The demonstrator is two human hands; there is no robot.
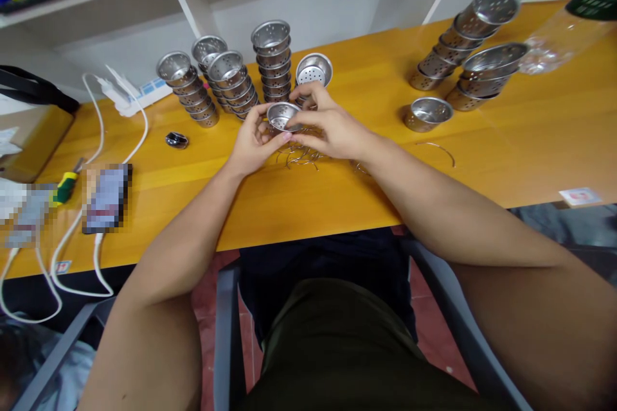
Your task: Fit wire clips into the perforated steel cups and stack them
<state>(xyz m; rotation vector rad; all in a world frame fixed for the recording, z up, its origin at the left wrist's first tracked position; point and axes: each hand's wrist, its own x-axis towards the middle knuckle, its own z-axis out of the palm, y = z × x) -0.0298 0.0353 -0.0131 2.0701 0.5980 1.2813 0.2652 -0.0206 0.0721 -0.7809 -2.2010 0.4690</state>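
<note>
We had a small metal cup (277, 115), dotted with holes, held over the bench (308, 205) with its mouth facing upward. Our left grip (251, 143) was clamped on its left side, thumb toward the near edge and fingers around the far side. Our right grip (332, 125) touched the right side of the cup, one finger reaching over the rim; whether it was pinching, we could not tell. Below the cup lay a tangle of thin bent wires (303, 159), and one curved wire (441, 145) lay apart to the right, near a lone cup (428, 115). Just behind our right grip was another cup (314, 67), beside a tall stack (271, 58), with three more stacks (234, 87) to the left. Two further stacks (463, 42) stood at the right, next to a clear bottle (554, 45). On the left we had a dark shiny object (177, 140), a white power strip (157, 91), a green and yellow screwdriver (65, 189) and two blurred phones (106, 199) with white cables (99, 241) plugged in
</note>
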